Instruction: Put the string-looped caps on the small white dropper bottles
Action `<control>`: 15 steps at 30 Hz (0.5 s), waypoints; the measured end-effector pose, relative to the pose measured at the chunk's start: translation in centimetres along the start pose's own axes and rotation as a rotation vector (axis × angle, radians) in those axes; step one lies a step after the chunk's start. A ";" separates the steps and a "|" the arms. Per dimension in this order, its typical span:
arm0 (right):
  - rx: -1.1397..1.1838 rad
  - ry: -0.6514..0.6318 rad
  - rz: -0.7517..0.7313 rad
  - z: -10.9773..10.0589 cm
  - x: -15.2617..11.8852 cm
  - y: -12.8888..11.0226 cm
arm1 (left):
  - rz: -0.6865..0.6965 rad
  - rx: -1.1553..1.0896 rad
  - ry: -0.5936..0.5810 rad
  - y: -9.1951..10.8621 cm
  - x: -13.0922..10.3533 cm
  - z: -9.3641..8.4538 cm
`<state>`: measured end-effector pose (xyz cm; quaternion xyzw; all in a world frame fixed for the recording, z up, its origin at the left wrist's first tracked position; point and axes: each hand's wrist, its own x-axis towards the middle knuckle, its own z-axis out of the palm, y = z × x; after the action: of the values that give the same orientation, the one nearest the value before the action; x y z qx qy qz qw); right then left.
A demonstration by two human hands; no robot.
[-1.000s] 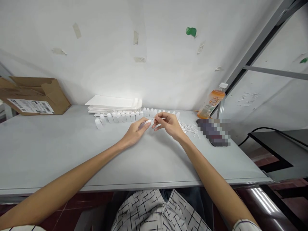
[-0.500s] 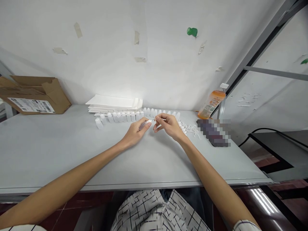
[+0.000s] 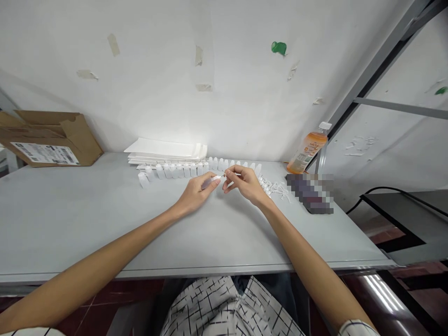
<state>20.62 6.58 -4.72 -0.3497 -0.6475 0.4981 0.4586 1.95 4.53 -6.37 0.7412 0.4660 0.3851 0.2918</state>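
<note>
My left hand (image 3: 196,192) is closed around a small white bottle-shaped piece (image 3: 214,178), whose narrow end points at my other hand. My right hand (image 3: 243,181) pinches something small and thin at that narrow end; its kind is too small to make out. Behind both hands stand several similar white pieces (image 3: 176,171) in a line across the table. Just right of my right hand lies a loose heap of small white parts with thin stems (image 3: 279,189).
White sheets (image 3: 164,150) lie stacked against the wall. An opened cardboard box (image 3: 66,140) stands at the far left. To the right are an orange drink bottle (image 3: 308,149) and a blurred dark flat object (image 3: 311,195). The grey table (image 3: 140,242) ends before my body.
Both hands keep nearly the same place and grip. The fingers of my right hand shift very slightly at the tip of the white piece.
</note>
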 end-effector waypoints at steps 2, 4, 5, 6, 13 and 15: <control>-0.009 -0.005 0.006 0.0 0.0 0.0 | 0.004 -0.013 -0.009 0.0 0.0 0.0; -0.012 -0.004 0.012 0.0 0.0 0.0 | 0.000 -0.021 -0.009 -0.1 -0.1 0.1; -0.012 0.001 0.012 0.0 0.0 0.0 | -0.006 -0.021 -0.006 -0.1 -0.1 0.1; -0.012 0.007 0.011 0.0 0.0 0.0 | -0.011 -0.018 -0.003 -0.2 -0.1 0.1; -0.022 -0.003 0.015 -0.1 0.0 -0.1 | -0.017 -0.006 -0.002 -0.4 0.1 0.1; -0.027 -0.006 0.018 0.0 -0.1 -0.1 | -0.006 0.005 -0.001 -0.4 0.1 0.1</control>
<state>20.69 6.51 -4.63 -0.3601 -0.6524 0.4946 0.4472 1.86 4.73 -6.67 0.7406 0.4694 0.3827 0.2912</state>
